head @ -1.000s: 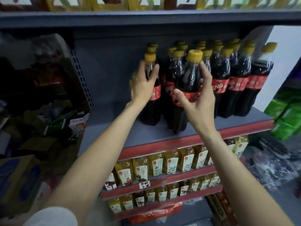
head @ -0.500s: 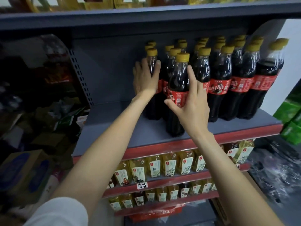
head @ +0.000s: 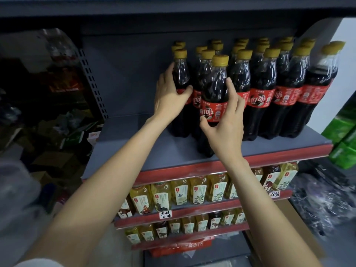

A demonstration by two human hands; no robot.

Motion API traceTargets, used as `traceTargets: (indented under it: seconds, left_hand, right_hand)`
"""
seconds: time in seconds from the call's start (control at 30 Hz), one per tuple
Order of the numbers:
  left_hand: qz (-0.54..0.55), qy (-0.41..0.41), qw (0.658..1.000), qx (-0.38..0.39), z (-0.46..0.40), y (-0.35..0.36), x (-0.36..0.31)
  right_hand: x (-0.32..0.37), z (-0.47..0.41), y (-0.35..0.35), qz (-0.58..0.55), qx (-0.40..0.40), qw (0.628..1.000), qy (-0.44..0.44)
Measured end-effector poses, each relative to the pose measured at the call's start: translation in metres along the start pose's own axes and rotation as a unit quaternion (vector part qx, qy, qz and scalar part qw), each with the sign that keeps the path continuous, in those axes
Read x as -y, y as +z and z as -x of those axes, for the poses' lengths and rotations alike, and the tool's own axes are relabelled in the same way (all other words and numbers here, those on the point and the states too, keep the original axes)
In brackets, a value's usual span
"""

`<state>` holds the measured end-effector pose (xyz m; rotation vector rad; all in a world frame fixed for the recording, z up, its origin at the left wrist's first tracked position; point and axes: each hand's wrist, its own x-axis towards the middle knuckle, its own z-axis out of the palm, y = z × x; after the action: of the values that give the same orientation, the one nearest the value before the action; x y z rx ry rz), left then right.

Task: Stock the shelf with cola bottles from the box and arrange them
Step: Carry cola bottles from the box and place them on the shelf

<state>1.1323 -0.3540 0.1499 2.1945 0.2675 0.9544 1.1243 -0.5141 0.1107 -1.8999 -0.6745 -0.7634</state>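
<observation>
Grey shelf (head: 134, 151) now carries our front bottle (head: 213, 97), set down since a second ago; left hand (head: 169, 97) grips its neighbour bottle (head: 181, 74), right hand (head: 225, 122) grips the front one, so arranging continues.

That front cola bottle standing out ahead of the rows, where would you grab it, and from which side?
Grip the front cola bottle around its red-labelled middle, coming from the open front of the shelf. It stands upright with neighbours close behind and beside it. The right hand already holds it there, thumb on the label.
</observation>
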Motion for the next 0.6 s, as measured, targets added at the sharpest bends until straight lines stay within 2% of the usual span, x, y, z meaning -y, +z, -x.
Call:
traceTargets:
  seconds: [0.1,0.2,0.27,0.37,0.47,0.6]
  left_hand:
    - [0.02,0.011,1.0,-0.001,0.006,-0.002,0.004]
    - [0.023,0.015,1.0,0.003,0.015,-0.007,0.006]
    - [0.029,0.031,0.999,-0.019,0.023,-0.014,0.005]
    - [0.064,0.057,0.994,-0.068,0.039,-0.03,0.002]
    - [0.126,0.054,0.987,-0.079,0.066,-0.054,0.001]
    - [0.175,0.051,0.976,-0.121,0.121,-0.096,0.023]
  right_hand:
    - [0.0,-0.003,-0.001,-0.042,0.004,0.999,0.001]
    - [0.001,0.0,-0.004,-0.033,-0.003,0.999,0.014]
    - [0.009,0.006,-0.007,0.0,-0.056,0.998,0.001]
    - [0.03,0.019,-0.005,0.02,-0.134,0.987,-0.084]
    - [0.052,0.039,0.007,-0.023,-0.134,0.981,-0.137]
    - [0.081,0.082,0.029,-0.128,-0.118,0.978,-0.115]
